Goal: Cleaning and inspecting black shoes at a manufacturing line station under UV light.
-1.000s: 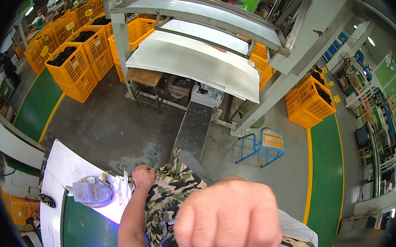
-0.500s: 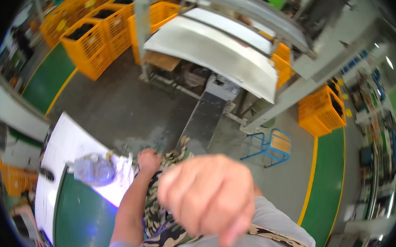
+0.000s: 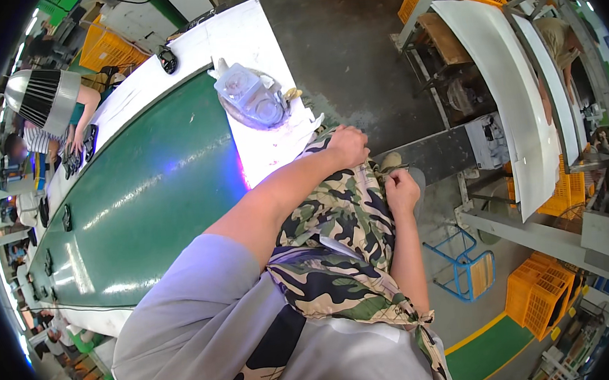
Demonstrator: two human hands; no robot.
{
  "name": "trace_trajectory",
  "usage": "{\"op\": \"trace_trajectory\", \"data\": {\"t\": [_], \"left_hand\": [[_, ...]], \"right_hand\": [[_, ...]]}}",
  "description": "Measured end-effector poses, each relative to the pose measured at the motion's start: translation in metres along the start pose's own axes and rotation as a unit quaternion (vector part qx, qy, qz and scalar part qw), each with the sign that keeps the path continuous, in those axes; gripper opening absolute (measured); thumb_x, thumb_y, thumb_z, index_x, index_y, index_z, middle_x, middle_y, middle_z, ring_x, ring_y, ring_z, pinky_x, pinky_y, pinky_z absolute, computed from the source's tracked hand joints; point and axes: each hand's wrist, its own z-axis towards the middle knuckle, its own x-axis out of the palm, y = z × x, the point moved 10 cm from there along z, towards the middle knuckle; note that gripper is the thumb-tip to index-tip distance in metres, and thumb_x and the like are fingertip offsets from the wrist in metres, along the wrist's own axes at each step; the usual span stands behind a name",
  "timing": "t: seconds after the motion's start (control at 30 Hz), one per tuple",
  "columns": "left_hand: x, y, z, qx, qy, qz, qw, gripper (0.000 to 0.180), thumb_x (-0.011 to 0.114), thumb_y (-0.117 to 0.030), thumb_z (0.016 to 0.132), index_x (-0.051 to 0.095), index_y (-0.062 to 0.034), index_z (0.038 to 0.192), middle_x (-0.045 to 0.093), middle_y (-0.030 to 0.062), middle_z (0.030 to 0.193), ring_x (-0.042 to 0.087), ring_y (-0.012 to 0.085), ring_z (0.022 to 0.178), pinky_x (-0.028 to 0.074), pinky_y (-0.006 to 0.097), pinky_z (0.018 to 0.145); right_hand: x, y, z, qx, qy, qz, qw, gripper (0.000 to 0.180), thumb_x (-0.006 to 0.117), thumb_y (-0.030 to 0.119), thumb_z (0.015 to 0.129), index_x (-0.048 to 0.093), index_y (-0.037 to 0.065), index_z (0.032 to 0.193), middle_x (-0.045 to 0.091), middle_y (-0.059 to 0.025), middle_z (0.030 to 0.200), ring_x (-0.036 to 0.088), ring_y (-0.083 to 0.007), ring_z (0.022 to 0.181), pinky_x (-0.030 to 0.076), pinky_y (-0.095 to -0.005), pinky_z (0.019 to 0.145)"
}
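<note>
A camouflage apron (image 3: 339, 276) lies over my lap and hangs forward over my legs. My left hand (image 3: 349, 146) rests at its far end, fingers curled closed on the cloth. Close by on the right, my right hand (image 3: 402, 191) is closed in a pinch at the apron's edge; the fingertips are partly hidden. Left of my left hand, a clear bluish plastic container (image 3: 248, 91) with a round part sits on the white tabletop (image 3: 255, 34), with crumpled, wet-looking material around it.
A wide green conveyor belt (image 3: 156, 193) curves along my left, carrying dark shoe parts (image 3: 66, 217). Across it, a co-worker's hands (image 3: 75, 139) handle dark shoes beside a lamp (image 3: 44, 99). On the right stand a blue-framed stool (image 3: 465, 270), orange crates (image 3: 538, 294) and a white panelled rack (image 3: 502, 84).
My right hand has dropped from close before the camera down to the apron's edge. My left hand stays on the apron. The view has turned left, showing more belt.
</note>
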Motion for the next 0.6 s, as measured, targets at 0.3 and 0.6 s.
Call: {"op": "trace_trajectory", "data": {"t": [0.3,0.6], "left_hand": [[-0.001,-0.001,-0.006,0.005,0.012,0.004,1.000,0.031,0.058,-0.031,0.087,0.074,-0.0073,0.098,0.070,0.0115,0.111,0.060,0.0264,0.116,0.041,0.043,0.102],[-0.016,0.002,-0.013,0.020,-0.107,-0.066,0.992,0.023,0.064,-0.027,0.081,0.073,-0.0067,0.089,0.071,0.0113,0.097,0.064,0.0293,0.103,0.046,0.044,0.097]], "right_hand": [[0.002,0.007,0.001,-0.006,-0.017,-0.032,0.999,0.008,0.071,0.017,0.077,0.066,0.011,0.078,0.067,-0.0096,0.077,0.066,-0.0338,0.071,0.051,-0.0454,0.063],[0.005,0.002,0.002,0.001,-0.016,-0.048,0.999,0.011,0.072,0.021,0.077,0.067,0.011,0.080,0.069,-0.0101,0.079,0.067,-0.0341,0.072,0.051,-0.0465,0.064]]}}
